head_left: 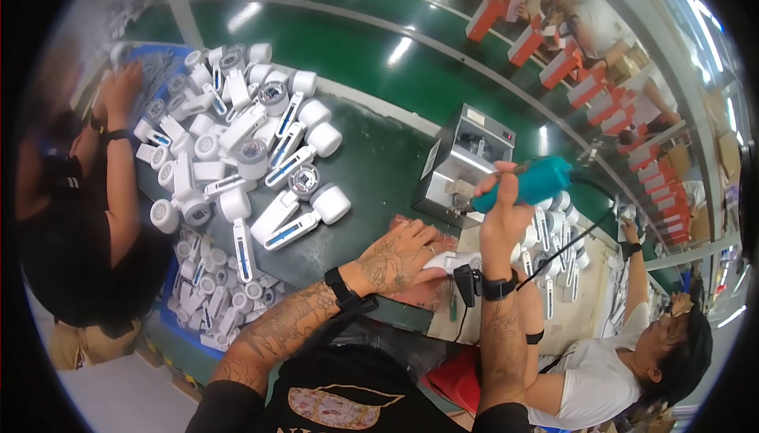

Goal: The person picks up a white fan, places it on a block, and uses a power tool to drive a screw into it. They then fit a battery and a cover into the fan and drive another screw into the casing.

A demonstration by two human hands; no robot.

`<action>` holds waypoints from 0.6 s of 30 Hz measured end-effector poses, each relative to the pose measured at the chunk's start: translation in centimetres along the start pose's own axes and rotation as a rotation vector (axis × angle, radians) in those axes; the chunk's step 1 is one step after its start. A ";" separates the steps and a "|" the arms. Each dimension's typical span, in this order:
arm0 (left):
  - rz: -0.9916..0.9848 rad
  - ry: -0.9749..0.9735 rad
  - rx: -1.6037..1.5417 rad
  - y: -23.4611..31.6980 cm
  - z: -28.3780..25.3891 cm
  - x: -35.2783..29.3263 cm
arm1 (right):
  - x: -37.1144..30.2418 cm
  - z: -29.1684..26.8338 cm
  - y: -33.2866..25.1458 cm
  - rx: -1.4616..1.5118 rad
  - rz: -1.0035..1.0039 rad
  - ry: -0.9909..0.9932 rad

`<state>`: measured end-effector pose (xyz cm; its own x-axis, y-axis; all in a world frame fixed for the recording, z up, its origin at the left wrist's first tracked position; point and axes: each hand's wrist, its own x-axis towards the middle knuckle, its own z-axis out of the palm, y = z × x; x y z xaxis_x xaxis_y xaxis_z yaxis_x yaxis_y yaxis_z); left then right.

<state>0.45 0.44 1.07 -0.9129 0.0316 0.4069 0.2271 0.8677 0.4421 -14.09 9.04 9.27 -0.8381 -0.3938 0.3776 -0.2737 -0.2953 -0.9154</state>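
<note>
My left hand point(399, 257) is closed around a white plastic handheld unit point(451, 261), pressing it down by a reddish mat point(411, 295) on the bench. Part of the unit is hidden by the fingers and by my right wrist. My right hand point(506, 208) grips a teal electric screwdriver point(541, 180), raised above the bench and tilted. Its tip points left, at the front of a metal box-shaped screw feeder point(445, 172). I cannot tell if the tip touches the feeder.
A big pile of white round-headed units point(253, 133) covers the left bench. More fill a blue bin point(170, 310) below. Another person point(122, 101) works at far left; a co-worker in white point(609, 378) sits at right by more units point(565, 247). A black cable point(565, 253) crosses there.
</note>
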 end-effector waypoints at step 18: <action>-0.060 -0.027 -0.040 -0.3 0.0 0.8 | -7.1 -4.0 -1.0 0.087 0.042 -0.047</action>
<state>-0.32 0.21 1.23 -0.9339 -0.0057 0.3574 0.1850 0.8478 0.4969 -9.72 15.58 6.91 -0.8244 -0.4470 0.3471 -0.1950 -0.3513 -0.9157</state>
